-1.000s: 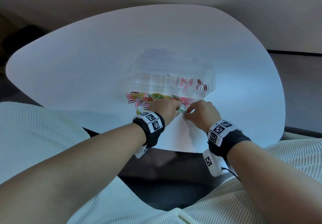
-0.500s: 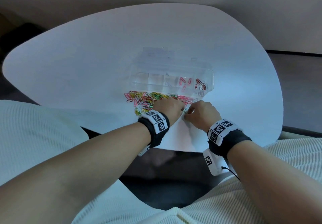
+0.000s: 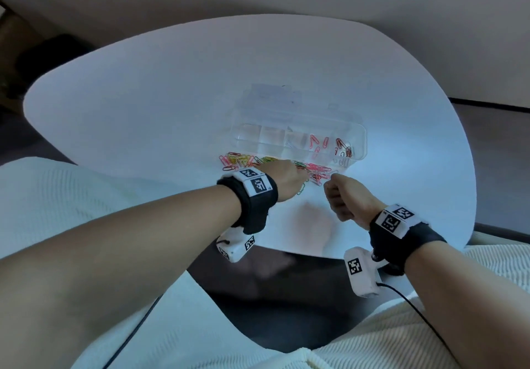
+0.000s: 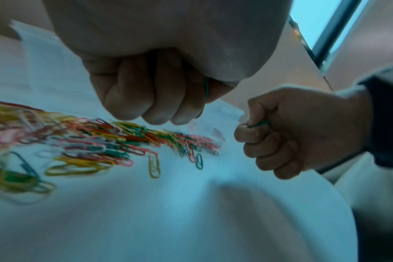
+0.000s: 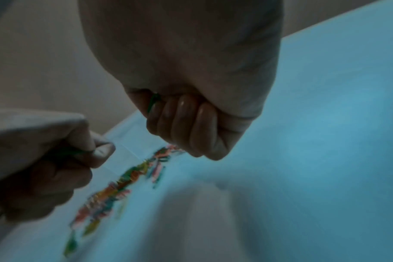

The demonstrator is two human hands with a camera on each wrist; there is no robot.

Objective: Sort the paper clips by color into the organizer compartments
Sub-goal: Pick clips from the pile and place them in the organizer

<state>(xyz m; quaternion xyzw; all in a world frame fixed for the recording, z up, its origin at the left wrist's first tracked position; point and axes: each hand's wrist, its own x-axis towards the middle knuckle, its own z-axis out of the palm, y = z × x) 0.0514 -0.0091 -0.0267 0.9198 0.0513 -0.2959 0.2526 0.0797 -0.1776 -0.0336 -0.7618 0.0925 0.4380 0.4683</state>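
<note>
A clear plastic organizer (image 3: pixel 362 136) lies open on the white table (image 3: pixel 143 104); pink clips (image 3: pixel 317 144) and dark red clips (image 3: pixel 342 146) sit in its right compartments. A heap of mixed paper clips (image 3: pixel 315 172) (image 4: pixel 96 141) lies along its near side. My left hand (image 3: pixel 286 179) (image 4: pixel 150 92) hovers over the heap, fingers curled round a green clip (image 4: pixel 206 88). My right hand (image 3: pixel 341 199) (image 5: pixel 186 127), a fist just right of the heap, pinches another green clip (image 4: pixel 258 124) (image 5: pixel 153 102).
The organizer's lid (image 3: pixel 275 99) lies folded back behind it. The table's near edge (image 3: pixel 301 251) runs just under my wrists, with a cream ribbed garment (image 3: pixel 43 196) on both sides and a dark floor below. Cables trail from the wrist cameras (image 3: pixel 361 274).
Both hands have lifted off the table with a green clip each. The right hand has drawn back to the right and turned into a fist; the left stays over the heap.
</note>
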